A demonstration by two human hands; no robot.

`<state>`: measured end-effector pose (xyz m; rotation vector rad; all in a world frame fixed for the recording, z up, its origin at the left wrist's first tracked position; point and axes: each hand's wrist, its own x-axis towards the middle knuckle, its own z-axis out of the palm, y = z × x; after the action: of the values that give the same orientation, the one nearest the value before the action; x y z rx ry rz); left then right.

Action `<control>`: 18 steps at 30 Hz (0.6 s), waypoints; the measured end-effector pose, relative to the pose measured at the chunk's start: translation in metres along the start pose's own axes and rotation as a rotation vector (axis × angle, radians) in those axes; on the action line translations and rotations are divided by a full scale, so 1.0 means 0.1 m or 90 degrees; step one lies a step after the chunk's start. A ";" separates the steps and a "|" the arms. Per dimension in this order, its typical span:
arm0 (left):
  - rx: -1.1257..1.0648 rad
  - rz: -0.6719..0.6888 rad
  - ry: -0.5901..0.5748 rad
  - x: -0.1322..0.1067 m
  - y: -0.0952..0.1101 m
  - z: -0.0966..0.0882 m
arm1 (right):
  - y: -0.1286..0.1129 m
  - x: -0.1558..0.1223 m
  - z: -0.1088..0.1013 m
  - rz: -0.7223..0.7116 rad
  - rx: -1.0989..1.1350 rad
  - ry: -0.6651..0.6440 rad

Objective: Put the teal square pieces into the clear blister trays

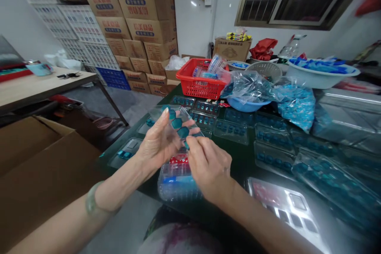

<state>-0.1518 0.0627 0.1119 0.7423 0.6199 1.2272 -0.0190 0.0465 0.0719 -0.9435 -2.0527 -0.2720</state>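
A clear plastic tray with several teal pieces in its hollows is held up tilted over the table. My left hand grips it, thumb over the near side and fingers showing through from behind. My right hand is closed, its thumb and fingertips pinched at a teal piece at the tray's lower end. Whether that piece sits fully in its hollow is hidden by the fingers. Below the hands lies a clear plastic container with something blue and a red dotted strip in it.
Several filled clear trays cover the dark green table. A shiny empty-looking tray lies near right. Farther back stand a red basket, a blue bowl and a white basin. An open carton is at left.
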 end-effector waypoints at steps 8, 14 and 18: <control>0.133 0.053 -0.046 0.00 0.15 -0.16 | 0.00 -0.14 -0.19 0.089 0.070 -0.084; 0.857 0.072 -0.205 -0.05 0.22 -0.08 | 0.30 -0.58 -0.41 0.327 0.133 -0.102; 1.226 0.042 -0.268 -0.06 -0.04 -0.09 | 0.34 -0.86 -0.38 0.417 0.193 -0.141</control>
<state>-0.1575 0.0574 0.1030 2.4910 1.3445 0.1093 0.0590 0.0061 0.0252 -1.4254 -1.7825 0.4959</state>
